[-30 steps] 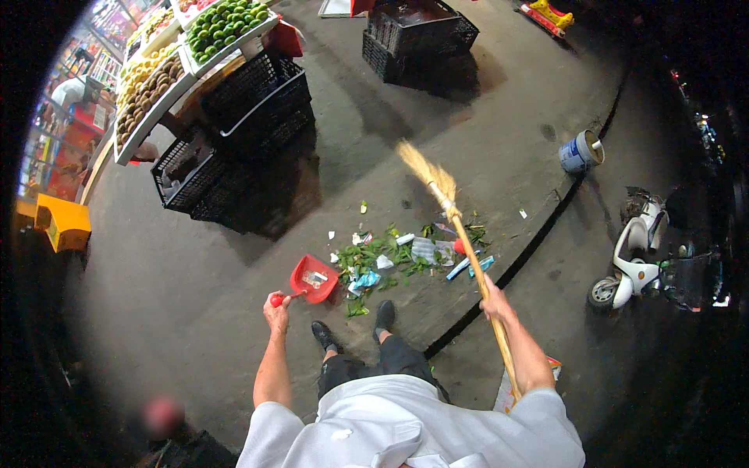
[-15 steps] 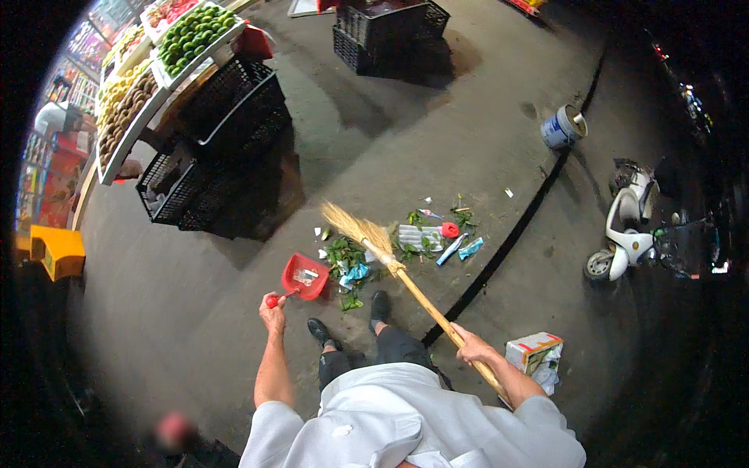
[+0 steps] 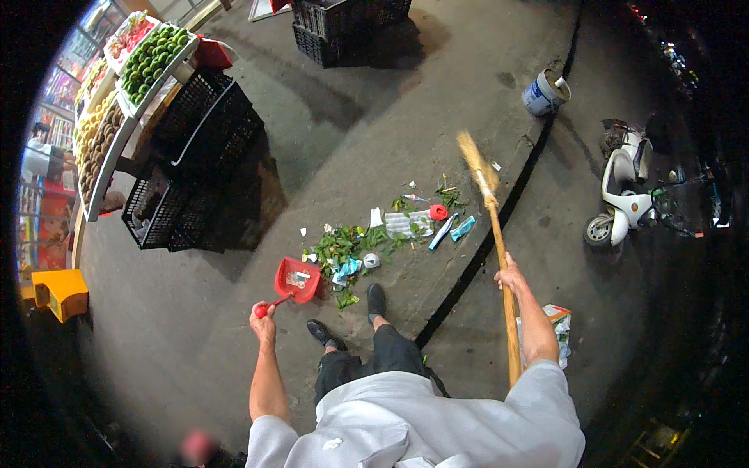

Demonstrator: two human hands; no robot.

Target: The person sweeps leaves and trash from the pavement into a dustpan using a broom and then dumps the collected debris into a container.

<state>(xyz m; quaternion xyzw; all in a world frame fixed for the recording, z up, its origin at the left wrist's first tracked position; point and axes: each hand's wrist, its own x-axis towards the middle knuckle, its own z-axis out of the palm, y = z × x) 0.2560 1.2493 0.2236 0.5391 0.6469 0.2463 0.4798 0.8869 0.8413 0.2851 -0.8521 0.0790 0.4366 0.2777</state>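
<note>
My left hand is closed round the handle of a red dustpan, whose pan has some pale scraps in it. My right hand grips the wooden shaft of a straw broom. The broom's bristles point away from me, to the right of the litter. Between dustpan and broom lies a heap of green leaves with crumpled blue wrappers and a small pale cup-like piece. Farther right are a ribbed whitish sheet, a red round piece and a blue wrapper.
Black plastic crates hold up a fruit display at the far left, with another crate stack beyond. A bucket stands by a dark groove in the floor. A white scooter, a carton and a yellow box are around.
My right hand has swung the broom to the right and away from the leaves, so its bristles are off the litter. The dustpan stays near the heap in my left hand.
</note>
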